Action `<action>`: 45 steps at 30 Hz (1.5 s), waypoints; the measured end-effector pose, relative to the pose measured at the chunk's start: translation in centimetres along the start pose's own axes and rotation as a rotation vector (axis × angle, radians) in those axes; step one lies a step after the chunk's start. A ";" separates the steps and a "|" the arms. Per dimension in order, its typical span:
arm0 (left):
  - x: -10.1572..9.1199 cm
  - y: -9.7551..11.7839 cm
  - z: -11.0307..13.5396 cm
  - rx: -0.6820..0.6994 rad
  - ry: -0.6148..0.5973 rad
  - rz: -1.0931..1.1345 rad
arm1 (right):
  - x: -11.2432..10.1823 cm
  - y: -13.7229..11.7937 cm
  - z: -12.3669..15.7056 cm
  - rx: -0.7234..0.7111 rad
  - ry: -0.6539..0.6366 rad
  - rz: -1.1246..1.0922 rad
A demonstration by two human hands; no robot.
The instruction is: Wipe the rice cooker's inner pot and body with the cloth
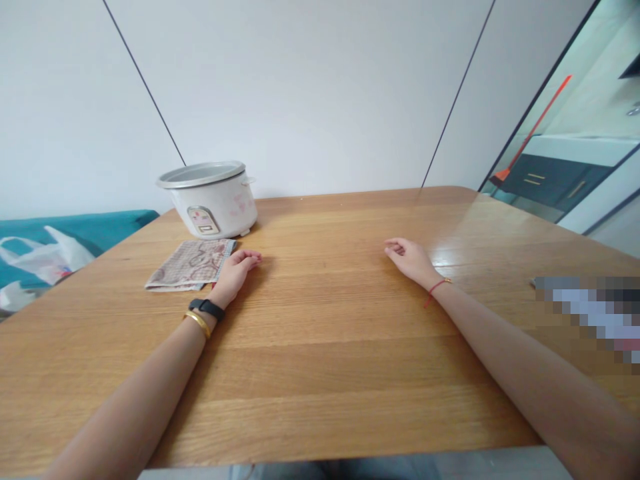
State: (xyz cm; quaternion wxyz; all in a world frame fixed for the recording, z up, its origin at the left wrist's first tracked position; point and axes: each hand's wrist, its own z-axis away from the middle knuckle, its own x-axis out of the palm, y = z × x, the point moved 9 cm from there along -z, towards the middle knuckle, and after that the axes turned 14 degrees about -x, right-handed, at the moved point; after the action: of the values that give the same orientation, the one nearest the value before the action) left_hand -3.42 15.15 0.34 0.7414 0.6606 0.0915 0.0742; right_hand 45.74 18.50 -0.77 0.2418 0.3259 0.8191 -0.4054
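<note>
My left hand (pixel 236 272) rests on its side on the wooden table (pixel 320 373), its fingers loosely curled together with nothing in them. Directly beside it lies a folded patterned cloth (pixel 187 265), brownish with a pale blue edge; the hand partly covers its right border. Behind the cloth stands a white rice cooker (pixel 220 207) without a lid on top; its inside bottom is hidden from this angle. Farther right, my right hand (pixel 409 259) also rests on the tabletop, fingers curled in towards the thumb, holding nothing. Bare wood lies between both hands.
A pixelated flat item (pixel 595 313) lies at the table's right edge. White plastic bags (pixel 50 257) sit on a teal seat (pixel 115 223) to the left. A pale wall (pixel 310 100) rises behind the table. An orange broom (pixel 535 130) leans beyond, at right.
</note>
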 end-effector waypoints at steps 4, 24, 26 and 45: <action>0.0 0.0 0.0 -0.001 -0.003 0.008 | 0.0 -0.1 0.0 -0.004 -0.002 -0.002; 0.0 -0.1 -0.1 -0.002 -0.001 -0.016 | 0.0 -0.3 0.0 -0.012 -0.018 0.014; 0.1 -0.1 -0.1 -0.001 -0.002 -0.017 | 0.1 -0.2 0.0 -0.009 -0.023 0.009; -0.1 -0.2 -0.3 0.009 0.006 -0.030 | 0.3 -0.3 -0.1 -0.011 -0.030 -0.001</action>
State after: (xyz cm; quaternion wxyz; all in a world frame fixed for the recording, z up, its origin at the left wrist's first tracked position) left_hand -3.55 15.39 0.16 0.7393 0.6622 0.1040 0.0648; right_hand 45.31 18.55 -0.75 0.2558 0.3178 0.8178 -0.4059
